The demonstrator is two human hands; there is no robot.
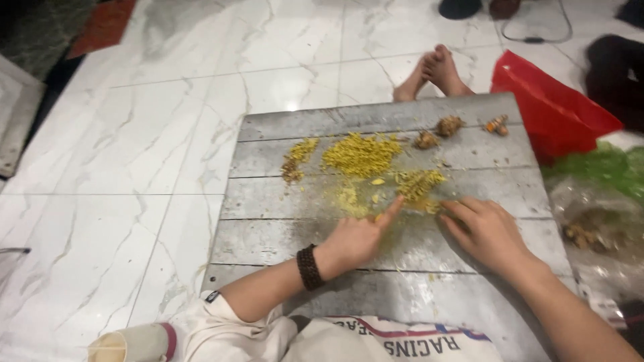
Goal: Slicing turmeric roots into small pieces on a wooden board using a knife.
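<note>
On a grey plank board laid flat on the white marble floor, seen from the head camera, both hands work over chopped yellow root. The left hand, with a dark beaded bracelet at the wrist, rests palm down on the board, its forefinger stretched out to touch the near edge of a small heap of coarse yellow bits; the other fingers lie loosely curled and grasp nothing. The right hand lies just beside the same heap, fingers bent toward it and pressed to the board; whether they pinch any bits I cannot tell.

As a judgement, most of the work looks done. A large pile of fine yellow mince sits at the middle of the board, a smaller brownish-yellow pile lies to its left, and yellow dust is smeared between them and the hands. Left over are two whole knobbly root pieces near the far edge and one orange-ended piece beside them, all still uncut. The person's bare feet rest beyond the board. A red plastic bag lies to the right, with clear bags holding more roots below it.
</note>
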